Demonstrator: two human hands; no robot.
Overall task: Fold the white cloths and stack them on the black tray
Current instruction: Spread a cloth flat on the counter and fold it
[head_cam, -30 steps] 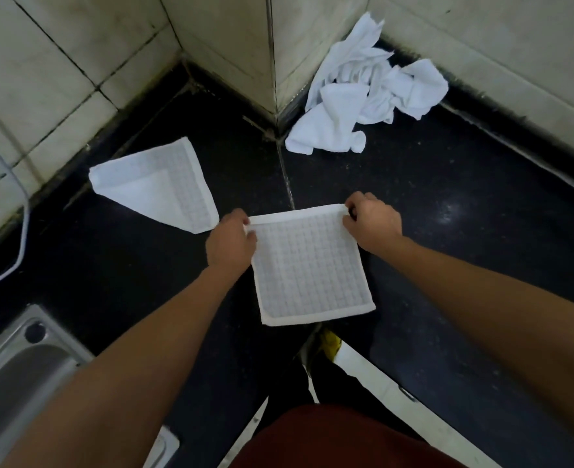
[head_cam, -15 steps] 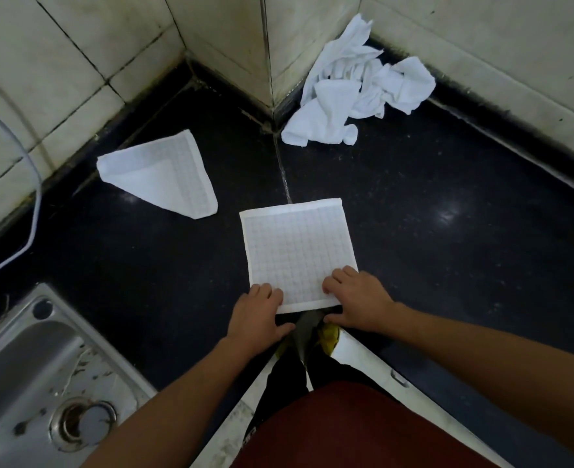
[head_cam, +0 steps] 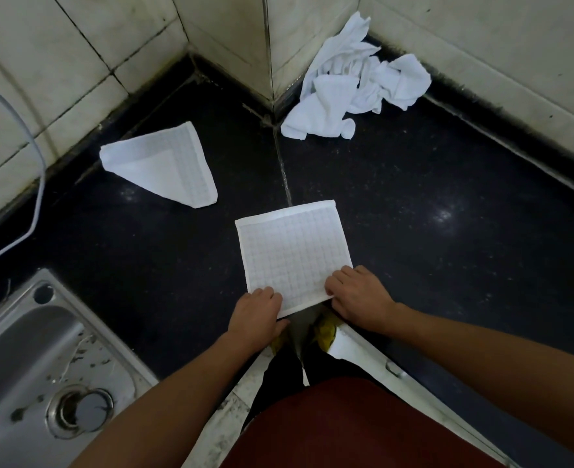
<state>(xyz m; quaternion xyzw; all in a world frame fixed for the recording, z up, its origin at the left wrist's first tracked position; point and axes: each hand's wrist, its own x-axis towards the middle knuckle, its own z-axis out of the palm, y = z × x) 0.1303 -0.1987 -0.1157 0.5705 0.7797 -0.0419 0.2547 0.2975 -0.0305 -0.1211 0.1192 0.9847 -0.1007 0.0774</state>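
Observation:
A square white waffle-weave cloth (head_cam: 292, 251) lies flat on the black countertop (head_cam: 431, 265) in front of me. My left hand (head_cam: 257, 315) pinches its near left corner, fingers on top and thumb under the edge. My right hand (head_cam: 356, 295) grips the near right corner the same way. A second white cloth (head_cam: 164, 167), folded into a triangle, rests at the back left by the wall. A crumpled pile of white cloths (head_cam: 353, 86) sits in the back corner against the tiles. No black tray is in view.
A steel sink (head_cam: 32, 376) with a drain occupies the lower left. A white cable (head_cam: 37, 184) hangs along the left wall. Tiled walls close off the back. The counter's front edge (head_cam: 397, 369) runs just below my hands, above my red shirt.
My hands left the cloth's far corners and came down to its near edge, where they now hold the near corners. The cloth stayed flat in place.

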